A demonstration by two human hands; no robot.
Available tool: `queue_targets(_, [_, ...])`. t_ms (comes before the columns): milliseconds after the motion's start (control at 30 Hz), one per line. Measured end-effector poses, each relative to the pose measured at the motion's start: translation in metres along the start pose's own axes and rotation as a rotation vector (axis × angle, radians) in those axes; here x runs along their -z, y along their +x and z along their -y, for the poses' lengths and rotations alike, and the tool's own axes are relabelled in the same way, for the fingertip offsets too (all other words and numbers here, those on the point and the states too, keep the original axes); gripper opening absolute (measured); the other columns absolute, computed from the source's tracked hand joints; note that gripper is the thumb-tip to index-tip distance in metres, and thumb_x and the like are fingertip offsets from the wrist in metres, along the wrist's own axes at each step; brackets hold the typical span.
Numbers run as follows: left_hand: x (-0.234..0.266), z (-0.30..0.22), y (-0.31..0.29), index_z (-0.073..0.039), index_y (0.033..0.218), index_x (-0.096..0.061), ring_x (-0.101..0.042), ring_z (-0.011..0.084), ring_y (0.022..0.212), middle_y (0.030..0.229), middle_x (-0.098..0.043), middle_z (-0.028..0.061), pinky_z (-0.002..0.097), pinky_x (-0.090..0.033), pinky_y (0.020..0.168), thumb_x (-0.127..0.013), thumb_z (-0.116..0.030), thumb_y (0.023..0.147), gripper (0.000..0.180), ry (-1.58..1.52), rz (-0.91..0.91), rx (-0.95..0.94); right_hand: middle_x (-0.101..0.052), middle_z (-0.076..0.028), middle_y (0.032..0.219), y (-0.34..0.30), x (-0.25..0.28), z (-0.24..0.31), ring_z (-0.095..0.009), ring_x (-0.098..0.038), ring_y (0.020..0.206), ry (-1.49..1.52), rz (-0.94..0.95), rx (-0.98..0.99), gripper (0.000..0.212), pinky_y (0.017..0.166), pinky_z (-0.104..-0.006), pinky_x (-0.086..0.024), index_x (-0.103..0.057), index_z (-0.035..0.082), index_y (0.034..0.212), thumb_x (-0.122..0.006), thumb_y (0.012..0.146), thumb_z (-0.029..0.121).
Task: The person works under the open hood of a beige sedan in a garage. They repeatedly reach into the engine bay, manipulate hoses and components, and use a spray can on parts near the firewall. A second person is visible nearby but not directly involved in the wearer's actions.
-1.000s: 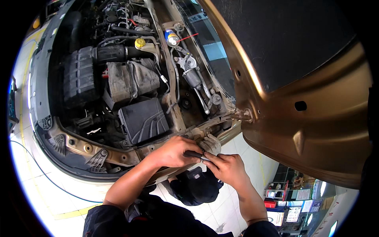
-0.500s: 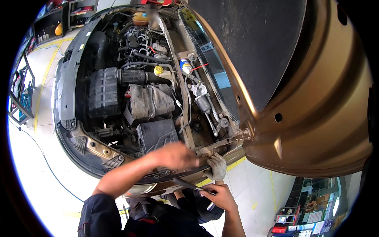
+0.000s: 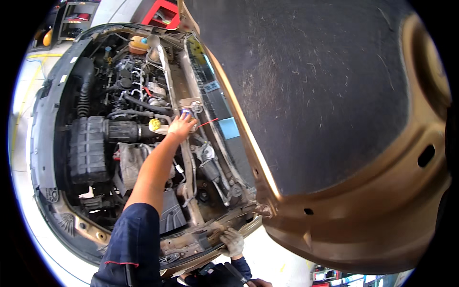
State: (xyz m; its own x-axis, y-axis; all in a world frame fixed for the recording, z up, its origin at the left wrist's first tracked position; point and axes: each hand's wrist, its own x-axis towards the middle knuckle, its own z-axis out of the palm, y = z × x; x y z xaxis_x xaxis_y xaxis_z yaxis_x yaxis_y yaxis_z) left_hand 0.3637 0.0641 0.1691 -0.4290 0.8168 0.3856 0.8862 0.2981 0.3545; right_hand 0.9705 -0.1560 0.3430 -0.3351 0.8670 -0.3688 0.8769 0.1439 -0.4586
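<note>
My left hand [image 3: 180, 126] reaches across the engine bay, its fingers closed over a spray can [image 3: 186, 111] lying in the cowl beside the windscreen. Most of the can is hidden under the fingers; its thin red straw [image 3: 208, 122] sticks out to the right. At the lower edge, my right hand [image 3: 259, 283] is only partly in view, closed round a slim dark-handled tool [image 3: 233, 271] whose exact kind I cannot make out. Below the left forearm lies a dark box cover [image 3: 173, 213], and the wiper motor [image 3: 208, 160] sits just nearer than the can.
Another person's gloved hand [image 3: 233, 241] rests on the fender edge near my right hand. The raised bronze bonnet [image 3: 334, 225] with its dark lining fills the right side. A yellow cap [image 3: 154, 125] and a black ribbed air box [image 3: 87, 155] lie left of my arm.
My left hand has moved from above the fender up and away to the spray can and closed on it. The view has shifted, and my right hand sits lower, mostly out of sight.
</note>
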Motion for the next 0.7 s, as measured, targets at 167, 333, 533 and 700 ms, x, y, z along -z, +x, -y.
queue_targets(167, [0.014,0.034,0.009,-0.008,0.139,-0.046,-0.05,0.0345,0.132,0.139,-0.053,0.0171,0.0456,-0.043,0.108,-0.08,-0.015,0.072,0.075,-0.204,-0.131,-0.053,-0.071,-0.015,0.081,-0.004,-0.032,0.01,-0.024,-0.069,0.071,0.02,0.006,-0.062,0.025,0.067,-0.0338,-0.053,-0.072,0.001,0.102,-0.073,0.093,0.025])
queue_targets(333, [0.058,-0.002,-0.026,-0.001,0.149,-0.032,-0.057,0.039,0.122,0.133,-0.053,0.0239,0.0426,-0.046,0.107,-0.073,-0.01,0.077,0.083,-0.83,-0.686,0.112,-0.072,-0.015,0.082,-0.004,-0.064,0.014,-0.026,-0.07,0.072,0.034,0.012,-0.08,0.025,0.068,-0.0347,-0.054,-0.071,0.001,0.104,-0.071,0.095,0.025])
queue_targets(533, [0.106,-0.05,-0.095,-0.002,0.151,-0.042,-0.045,0.0252,0.14,0.152,-0.047,0.0157,0.0364,-0.03,0.119,-0.049,-0.003,0.08,0.072,-1.275,-0.566,-0.126,-0.072,-0.016,0.084,0.02,-0.082,0.031,-0.028,-0.071,0.074,0.016,0.079,0.016,0.025,0.069,-0.0357,-0.054,-0.07,0.001,0.106,-0.068,0.097,0.024])
queue_targets(700, [0.124,-0.07,-0.132,-0.005,0.136,-0.055,-0.062,0.019,0.103,0.117,-0.063,0.0091,0.0337,-0.052,0.091,-0.049,-0.015,0.088,0.049,-1.663,-0.217,0.223,-0.072,-0.016,0.085,0.023,-0.102,0.037,-0.029,-0.071,0.075,0.045,0.159,0.115,0.025,0.07,-0.0366,-0.055,-0.07,0.002,0.108,-0.066,0.098,0.025])
